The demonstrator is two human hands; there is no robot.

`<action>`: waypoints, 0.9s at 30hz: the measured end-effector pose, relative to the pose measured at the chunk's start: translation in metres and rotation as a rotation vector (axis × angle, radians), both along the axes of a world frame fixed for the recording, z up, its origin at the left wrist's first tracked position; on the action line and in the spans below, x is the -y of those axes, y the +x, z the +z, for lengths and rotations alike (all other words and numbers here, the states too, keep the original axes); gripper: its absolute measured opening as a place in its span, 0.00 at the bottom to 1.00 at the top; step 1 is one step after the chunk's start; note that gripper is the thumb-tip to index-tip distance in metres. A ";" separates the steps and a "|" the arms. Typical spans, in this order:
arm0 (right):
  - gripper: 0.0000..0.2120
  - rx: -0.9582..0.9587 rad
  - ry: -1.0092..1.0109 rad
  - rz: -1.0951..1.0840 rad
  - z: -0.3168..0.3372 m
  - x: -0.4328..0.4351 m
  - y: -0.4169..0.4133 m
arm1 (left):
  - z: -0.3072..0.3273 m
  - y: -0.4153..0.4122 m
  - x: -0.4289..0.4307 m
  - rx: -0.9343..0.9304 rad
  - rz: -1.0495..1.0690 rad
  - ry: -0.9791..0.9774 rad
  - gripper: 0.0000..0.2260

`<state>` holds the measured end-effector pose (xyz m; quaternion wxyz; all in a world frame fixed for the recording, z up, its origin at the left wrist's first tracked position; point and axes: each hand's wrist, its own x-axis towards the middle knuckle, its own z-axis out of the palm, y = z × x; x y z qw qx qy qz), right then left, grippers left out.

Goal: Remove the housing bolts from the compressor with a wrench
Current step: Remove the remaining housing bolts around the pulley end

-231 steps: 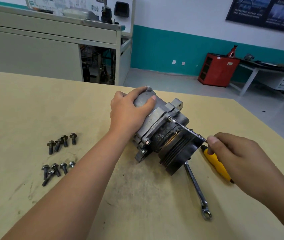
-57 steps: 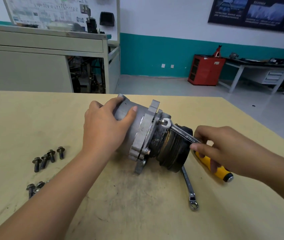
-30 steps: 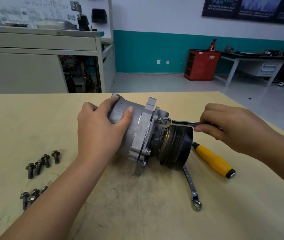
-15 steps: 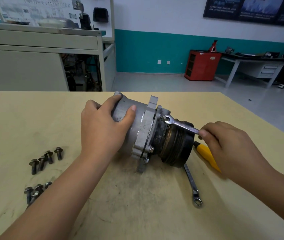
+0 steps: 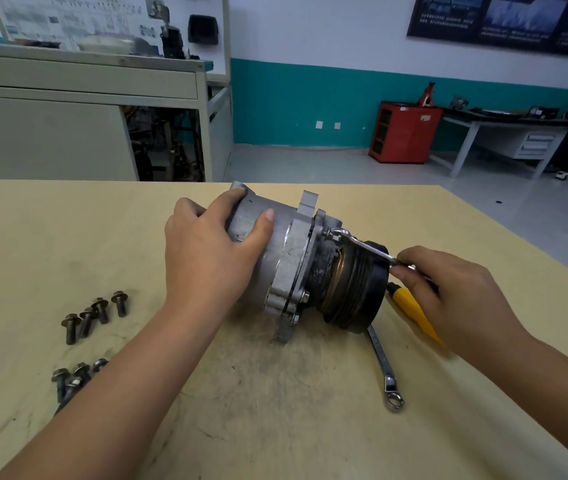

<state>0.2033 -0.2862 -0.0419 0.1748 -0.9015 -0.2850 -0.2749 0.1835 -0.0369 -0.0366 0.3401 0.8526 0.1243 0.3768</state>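
Now, compressor (image 5: pixel 286 244): lies on its side at the centre of the frame on the table (image 5: pixel 275 427), with the silver body to the left and the dark grooved pulley (image 5: pixel 355 289) to the right.
My left hand (image 5: pixel 206 258): wrapped over the left end of the silver body, thumb on the near side, fingers across the top, gripping it.
My right hand (image 5: pixel 449 292): right of centre, fingertips pinching the handle end of the wrench (image 5: pixel 362 245).
Wrench: slants up and to the left from my fingers, passing over the top of the pulley; its open end sits on a housing bolt (image 5: pixel 327 233).
Housing bolt: at the top of the flange (image 5: pixel 293 265), its head pointing toward the pulley.
Loose bolts (image 5: pixel 94 315): two clusters on the table at lower left; the upper one has four bolts, and the lower one is partly hidden by my left forearm.
Second wrench (image 5: pixel 383 368): flat on the table below the pulley, ring end toward the bottom of the frame.
Screwdriver (image 5: pixel 410 306): yellow handle on the table beneath my right hand, partly covered by it.
Red cabinet (image 5: pixel 402 131): on the floor at upper right, against the teal wall.
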 end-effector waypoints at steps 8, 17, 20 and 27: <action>0.13 -0.136 0.065 -0.023 0.002 0.001 0.009 | -0.001 0.000 0.000 0.012 -0.008 0.001 0.24; 0.07 0.055 -0.368 0.135 0.044 0.011 0.008 | 0.000 0.001 -0.001 0.013 -0.007 0.000 0.25; 0.12 -0.059 -0.334 0.029 0.030 0.011 0.007 | 0.000 0.001 0.000 0.011 -0.006 0.001 0.26; 0.15 -0.244 0.038 0.040 0.012 0.004 0.000 | 0.000 0.000 0.000 0.010 -0.010 0.004 0.25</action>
